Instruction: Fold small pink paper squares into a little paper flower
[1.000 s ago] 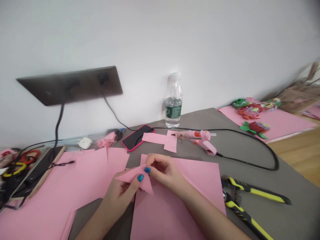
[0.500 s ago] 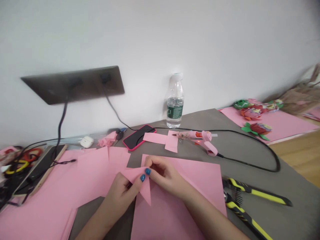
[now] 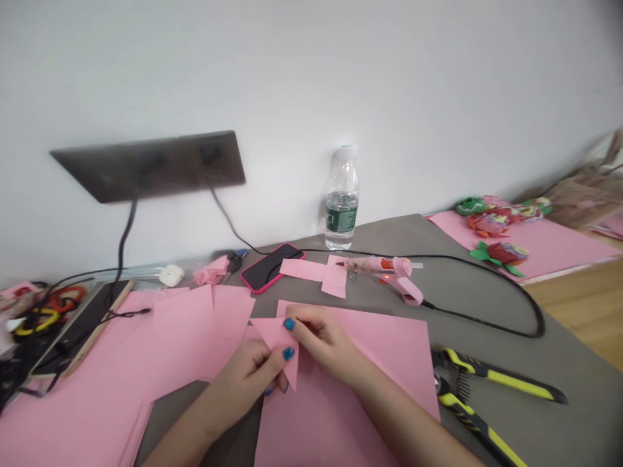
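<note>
A small folded pink paper (image 3: 275, 334), roughly triangular with one tip pointing down, is held between both hands above a large pink sheet (image 3: 341, 402). My left hand (image 3: 260, 373) grips its lower part, thumb on the front and fingertips showing beneath. My right hand (image 3: 318, 337) pinches the upper right corner, with the thumb in front and the other fingers curled behind. Blue polish shows on the nails. Part of the folded paper is hidden by the left thumb and fingers.
A pink glue gun (image 3: 384, 269) lies behind the hands near paper strips (image 3: 304, 269), a phone (image 3: 272, 266) and a bottle (image 3: 341, 207). Yellow-black pliers (image 3: 506, 383) lie right. Pink sheets (image 3: 185, 344) spread left; paper flowers (image 3: 501, 253) sit far right.
My left hand has shifted its hold lower on the folded paper, and its fingertips now show below. The paper has turned slightly. My right hand still pinches the corner.
</note>
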Motion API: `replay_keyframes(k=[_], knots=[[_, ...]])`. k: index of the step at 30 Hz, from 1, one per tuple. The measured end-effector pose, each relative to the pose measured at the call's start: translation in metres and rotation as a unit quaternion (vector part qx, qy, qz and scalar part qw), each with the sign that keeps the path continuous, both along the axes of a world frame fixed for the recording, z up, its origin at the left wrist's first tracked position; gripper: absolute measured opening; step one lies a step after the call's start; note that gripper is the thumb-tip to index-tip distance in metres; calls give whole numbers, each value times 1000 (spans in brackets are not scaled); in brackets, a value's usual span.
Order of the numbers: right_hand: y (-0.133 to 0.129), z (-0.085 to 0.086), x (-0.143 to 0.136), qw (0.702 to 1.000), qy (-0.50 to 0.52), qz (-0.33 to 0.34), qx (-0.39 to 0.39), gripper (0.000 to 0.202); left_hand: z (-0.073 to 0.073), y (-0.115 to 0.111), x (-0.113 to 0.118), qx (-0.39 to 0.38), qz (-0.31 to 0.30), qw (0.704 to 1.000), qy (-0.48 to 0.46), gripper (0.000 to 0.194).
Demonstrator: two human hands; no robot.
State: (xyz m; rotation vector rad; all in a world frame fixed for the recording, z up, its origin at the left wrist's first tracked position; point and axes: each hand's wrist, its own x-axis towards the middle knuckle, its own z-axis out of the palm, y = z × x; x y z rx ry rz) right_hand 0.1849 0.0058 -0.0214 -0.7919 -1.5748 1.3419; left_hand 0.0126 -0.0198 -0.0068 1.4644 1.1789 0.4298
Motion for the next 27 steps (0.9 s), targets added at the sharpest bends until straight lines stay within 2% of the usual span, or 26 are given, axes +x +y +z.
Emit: replay_keyframes(k=[2,5,7,12,15,18,27], knots=[[2,-1,0,1000,4,-6,-3,45,4,-1,1,-1,-43,999,6,50],[5,-5,1,998,31,-46,-22,45,10,-4,4,-21,-150,988,-10,44],[7,-8,2,997,46,-60,-33,45,11,-5,5,-33,-170,985,-22,46],[7,-10,2,997,53,-30,-36,44,7,-3,0,3,-57,997,-56,52],[5,-8,2,998,45,-13,-29,44,3,-3,-2,-5,-30,995,-97,63],[3,-6,1,1000,26,0,-18,44,1,-4,0,-27,7,996,-80,66],[5,-7,-1,999,23,-39,-16,42,3,-3,3,-16,-51,997,-52,50]])
